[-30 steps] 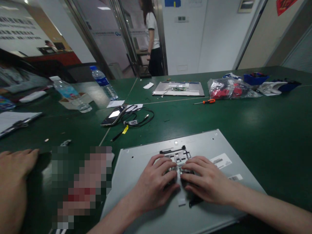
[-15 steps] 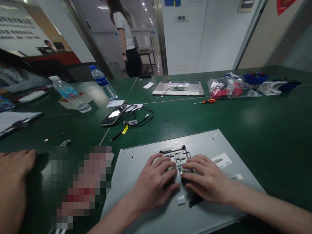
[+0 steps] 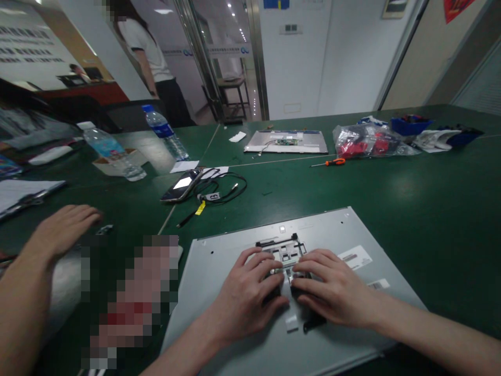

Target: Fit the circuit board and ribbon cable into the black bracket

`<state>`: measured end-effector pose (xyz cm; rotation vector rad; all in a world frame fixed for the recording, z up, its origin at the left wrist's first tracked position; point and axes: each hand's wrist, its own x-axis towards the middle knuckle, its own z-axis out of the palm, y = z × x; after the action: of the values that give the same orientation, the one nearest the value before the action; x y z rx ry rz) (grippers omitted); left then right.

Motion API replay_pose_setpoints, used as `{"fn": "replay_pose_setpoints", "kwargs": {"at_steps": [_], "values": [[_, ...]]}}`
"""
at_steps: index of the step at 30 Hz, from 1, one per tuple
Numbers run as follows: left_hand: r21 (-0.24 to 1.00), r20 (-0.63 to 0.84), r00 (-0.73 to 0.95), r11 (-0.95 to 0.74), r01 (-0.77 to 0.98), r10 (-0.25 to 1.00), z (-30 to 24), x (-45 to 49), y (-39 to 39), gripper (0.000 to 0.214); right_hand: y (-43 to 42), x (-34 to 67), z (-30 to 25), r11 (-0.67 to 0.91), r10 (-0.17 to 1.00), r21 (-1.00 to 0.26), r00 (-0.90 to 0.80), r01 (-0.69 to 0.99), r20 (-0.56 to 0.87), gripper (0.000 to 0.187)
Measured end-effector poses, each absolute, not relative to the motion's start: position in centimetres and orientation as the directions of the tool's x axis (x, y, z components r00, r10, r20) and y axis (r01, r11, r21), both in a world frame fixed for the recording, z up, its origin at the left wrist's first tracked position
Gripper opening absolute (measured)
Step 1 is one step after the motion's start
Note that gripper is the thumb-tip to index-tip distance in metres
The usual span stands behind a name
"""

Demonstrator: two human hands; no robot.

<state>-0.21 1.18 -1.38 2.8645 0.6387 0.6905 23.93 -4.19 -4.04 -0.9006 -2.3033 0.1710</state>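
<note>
Left hand (image 3: 254, 290) and right hand (image 3: 332, 287) close together over a grey panel (image 3: 270, 352)
Fingers curl over its black-and-silver fitting (image 3: 290, 254), grip hidden; work seems under way, whether fastened unclear. The panel lies on the green surface (image 3: 297, 190), a screwdriver (image 3: 335, 162) beyond.

A panel (image 3: 211, 271) lies under my fingers (image 3: 309, 267). Ahead and left of them, a phone (image 3: 180, 185) sits beside a cable (image 3: 212, 197).

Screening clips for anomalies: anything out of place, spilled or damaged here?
No spill or damage stands out. One oddity: a pixelated patch left of the panel; what it hides can't be told. Left hand and right hand cover part of the panel's middle.
</note>
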Motion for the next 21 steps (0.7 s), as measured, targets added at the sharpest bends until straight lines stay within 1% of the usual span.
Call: {"fn": "replay_pose_setpoints", "kwargs": {"at_steps": [3, 6, 8, 12, 14, 19, 21], "values": [[0.214, 0.416, 0.803, -0.904, 0.370, 0.427, -1.2, -0.1, 1.2, 0.016, -4.2, 23.8, -4.0, 0.788, 0.612, -0.323, -0.614, 0.523, 0.499, 0.022], [0.215, 0.421, 0.803, -0.906, 0.363, 0.422, -1.0, 0.0, 1.2, 0.018, -4.3, 23.6, -3.7, 0.795, 0.607, -0.328, -0.661, 0.510, 0.441, 0.028], [0.220, 0.420, 0.803, -0.906, 0.361, 0.422, -1.0, 0.0, 1.2, 0.019, -4.4, 23.5, -3.6, 0.788, 0.616, -0.338, -0.669, 0.515, 0.416, 0.032], [0.229, 0.402, 0.808, -0.902, 0.367, 0.431, -1.1, -0.1, 1.2, 0.023, -4.5, 23.5, -3.6, 0.783, 0.623, -0.341, -0.662, 0.521, 0.417, 0.034], [0.235, 0.384, 0.812, -0.897, 0.375, 0.440, -1.0, -0.2, 1.1, 0.024, -4.5, 23.5, -3.7, 0.780, 0.626, -0.340, -0.662, 0.525, 0.413, 0.032], [0.273, 0.346, 0.817, -0.883, 0.382, 0.460, -0.4, -0.3, 1.0, 0.031, -4.4, 23.3, -3.5, 0.780, 0.626, -0.327, -0.661, 0.534, 0.413, 0.016], [0.285, 0.334, 0.822, -0.881, 0.379, 0.461, -0.2, -0.4, 0.9, 0.030, -4.4, 23.2, -3.3, 0.773, 0.635, -0.332, -0.662, 0.541, 0.399, 0.014]]}}
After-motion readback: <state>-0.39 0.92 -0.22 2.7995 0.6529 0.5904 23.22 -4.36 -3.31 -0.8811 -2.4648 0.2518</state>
